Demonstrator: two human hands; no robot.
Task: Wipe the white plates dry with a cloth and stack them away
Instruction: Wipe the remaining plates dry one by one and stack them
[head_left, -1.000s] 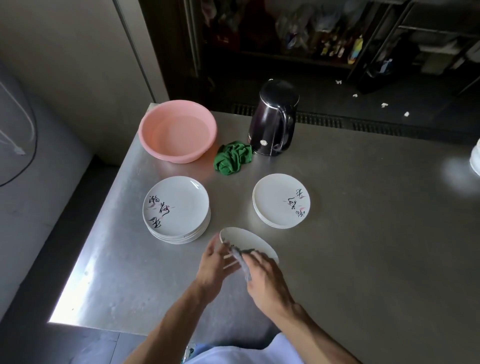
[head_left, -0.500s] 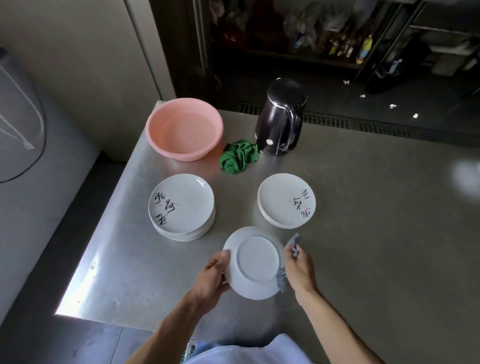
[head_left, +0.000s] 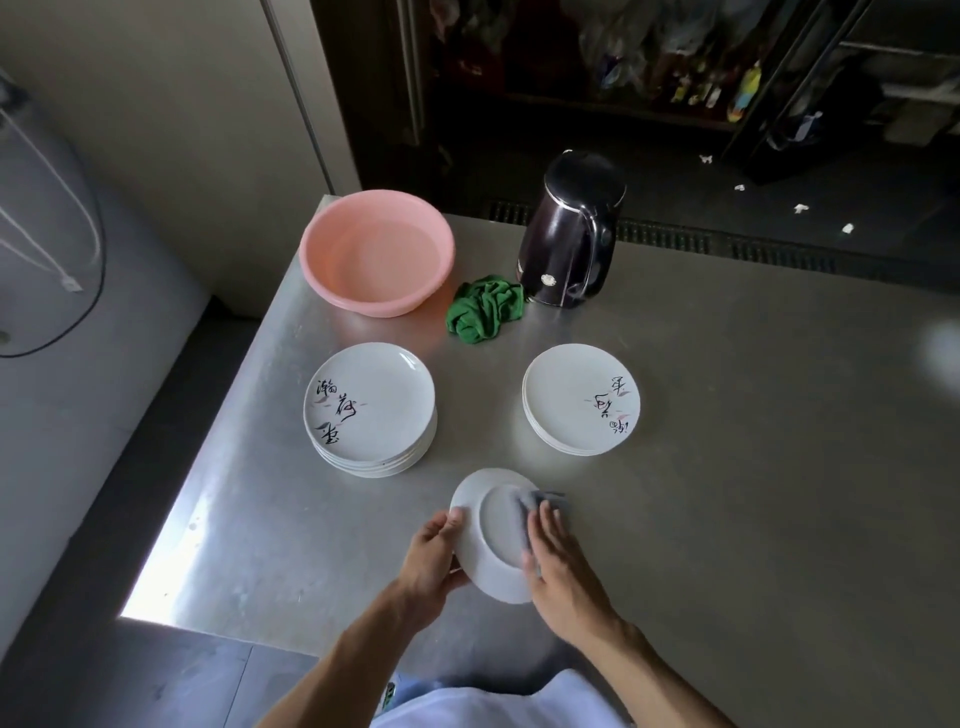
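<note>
A white plate (head_left: 493, 540) is held above the steel table, its underside turned toward me. My left hand (head_left: 434, 558) grips its left rim, thumb on the edge. My right hand (head_left: 558, 558) presses a grey cloth (head_left: 540, 501) flat against the plate's underside, fingers straight, the cloth poking out past the fingertips. A taller stack of white plates with black writing (head_left: 370, 408) stands to the left. A lower stack (head_left: 581, 399) stands to the right.
A pink basin (head_left: 377, 252) sits at the table's back left, a dark kettle (head_left: 571, 231) behind the stacks, a crumpled green cloth (head_left: 485, 309) between them. The table's left edge (head_left: 208, 467) drops to the floor. Bare steel surface stretches to the right.
The plate was flipped underside-up between the earliest frame and half a second ago. Since then my right hand has slid the cloth from the plate's right rim onto its underside.
</note>
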